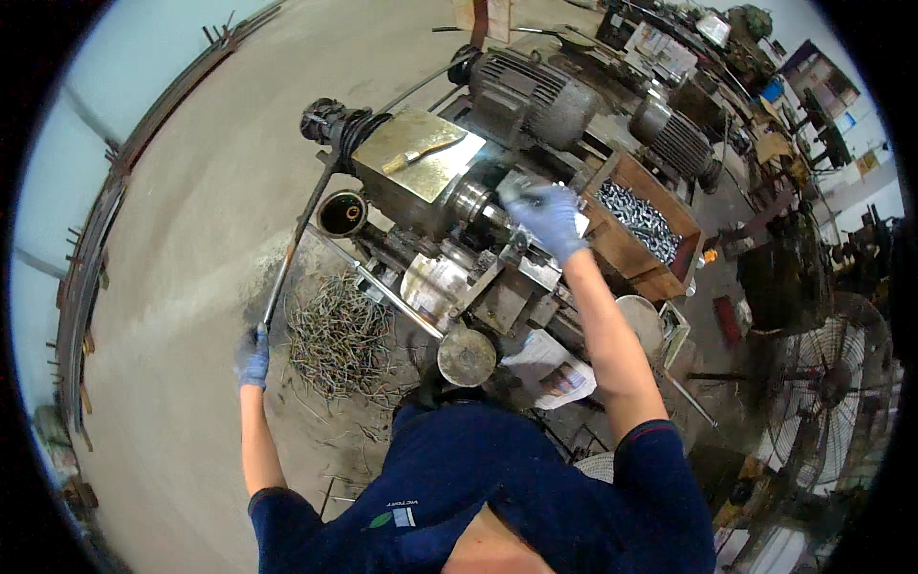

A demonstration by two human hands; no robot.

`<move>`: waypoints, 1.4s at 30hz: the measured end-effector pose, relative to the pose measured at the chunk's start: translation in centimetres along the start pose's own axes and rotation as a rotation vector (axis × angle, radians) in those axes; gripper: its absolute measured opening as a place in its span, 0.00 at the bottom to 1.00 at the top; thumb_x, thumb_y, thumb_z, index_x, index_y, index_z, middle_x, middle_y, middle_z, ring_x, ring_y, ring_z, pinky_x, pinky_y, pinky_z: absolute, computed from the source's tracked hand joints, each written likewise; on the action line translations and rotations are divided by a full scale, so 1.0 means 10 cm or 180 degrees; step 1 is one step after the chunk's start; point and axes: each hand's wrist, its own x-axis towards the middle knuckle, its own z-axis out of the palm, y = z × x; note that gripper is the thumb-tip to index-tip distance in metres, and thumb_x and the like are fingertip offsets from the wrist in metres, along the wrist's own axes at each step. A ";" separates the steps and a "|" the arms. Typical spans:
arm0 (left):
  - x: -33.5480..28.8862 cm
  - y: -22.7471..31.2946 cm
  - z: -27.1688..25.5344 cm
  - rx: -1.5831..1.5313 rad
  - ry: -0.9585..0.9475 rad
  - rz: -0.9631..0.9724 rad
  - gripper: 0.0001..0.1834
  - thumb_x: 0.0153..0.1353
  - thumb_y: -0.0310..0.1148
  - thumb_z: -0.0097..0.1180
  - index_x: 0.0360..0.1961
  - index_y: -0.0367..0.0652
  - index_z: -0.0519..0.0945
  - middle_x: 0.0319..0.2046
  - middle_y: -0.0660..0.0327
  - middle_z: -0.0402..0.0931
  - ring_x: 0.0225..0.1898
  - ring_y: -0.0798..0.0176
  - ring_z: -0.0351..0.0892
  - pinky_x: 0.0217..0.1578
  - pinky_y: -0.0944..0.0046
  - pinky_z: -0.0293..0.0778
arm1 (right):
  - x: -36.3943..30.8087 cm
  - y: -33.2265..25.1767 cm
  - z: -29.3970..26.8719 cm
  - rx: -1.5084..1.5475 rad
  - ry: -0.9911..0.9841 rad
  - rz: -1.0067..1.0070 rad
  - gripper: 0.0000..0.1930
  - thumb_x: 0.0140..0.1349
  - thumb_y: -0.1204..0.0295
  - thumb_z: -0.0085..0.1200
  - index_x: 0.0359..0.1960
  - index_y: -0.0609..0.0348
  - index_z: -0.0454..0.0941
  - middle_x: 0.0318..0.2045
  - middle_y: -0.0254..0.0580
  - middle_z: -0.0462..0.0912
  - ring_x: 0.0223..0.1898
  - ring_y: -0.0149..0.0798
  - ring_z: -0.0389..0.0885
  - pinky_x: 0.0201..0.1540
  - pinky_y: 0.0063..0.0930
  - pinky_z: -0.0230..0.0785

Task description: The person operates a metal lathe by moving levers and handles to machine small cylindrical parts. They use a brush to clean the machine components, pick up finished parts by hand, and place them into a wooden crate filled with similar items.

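My left hand (251,357), in a bluish-grey glove, is closed round the lower end of a long metal lever (290,258). The lever slants up to a dark pivot at the machine's far left corner. My right hand (549,218), gloved too, is over the lathe-like machine, just right of its round metal chuck (471,203). Its fingers look curled together, but blur and the angle hide what they hold, if anything. A brush-like tool with a yellow handle (400,163) lies on the machine's metal top cover (435,143).
Right of my right hand stands a wooden box (612,234) of small shiny metal parts (639,220). A heap of thin metal rods or shavings (339,335) lies on the floor. An electric motor (531,96) sits behind the machine; a caged fan (832,383) stands at the right.
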 end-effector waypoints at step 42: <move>-2.07 4.12 0.98 -0.3807 -0.5946 -0.0658 0.21 0.58 0.45 0.45 0.44 0.39 0.71 0.38 0.59 0.74 0.39 0.66 0.73 0.43 0.64 0.67 | -2.62 -0.50 -1.13 -0.0212 0.0403 0.0651 0.14 0.41 0.66 0.58 0.33 0.53 0.76 0.41 0.46 0.72 0.39 0.48 0.71 0.40 0.35 0.66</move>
